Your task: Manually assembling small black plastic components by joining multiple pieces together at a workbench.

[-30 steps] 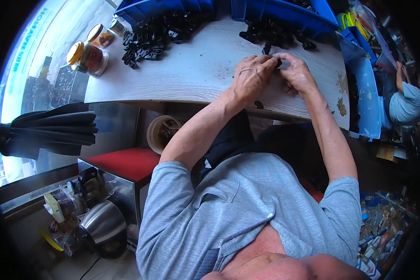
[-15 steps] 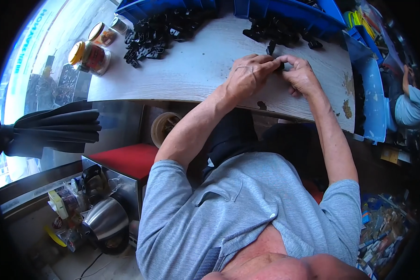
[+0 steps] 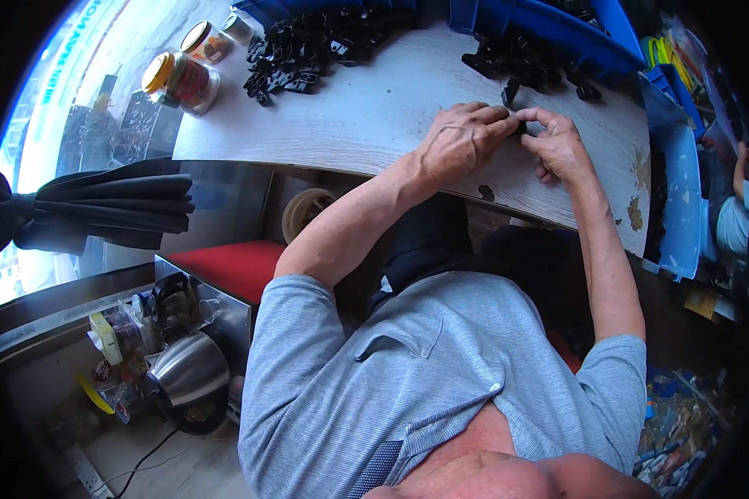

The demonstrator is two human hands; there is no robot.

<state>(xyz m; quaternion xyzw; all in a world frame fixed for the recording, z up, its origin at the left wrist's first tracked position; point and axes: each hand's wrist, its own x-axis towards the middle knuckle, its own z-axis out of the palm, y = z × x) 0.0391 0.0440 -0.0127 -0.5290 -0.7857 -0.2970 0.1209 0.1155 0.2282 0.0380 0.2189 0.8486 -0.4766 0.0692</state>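
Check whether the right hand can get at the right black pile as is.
Likely yes: the right hand sits just short of the black pile, with bare tabletop between, though it seems busy with a small dark piece.

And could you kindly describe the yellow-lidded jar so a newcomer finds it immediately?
On the pale table, go left toward the window. Three containers line up there; the jar is nearest the person and looks largest, with the brightest yellow lid.
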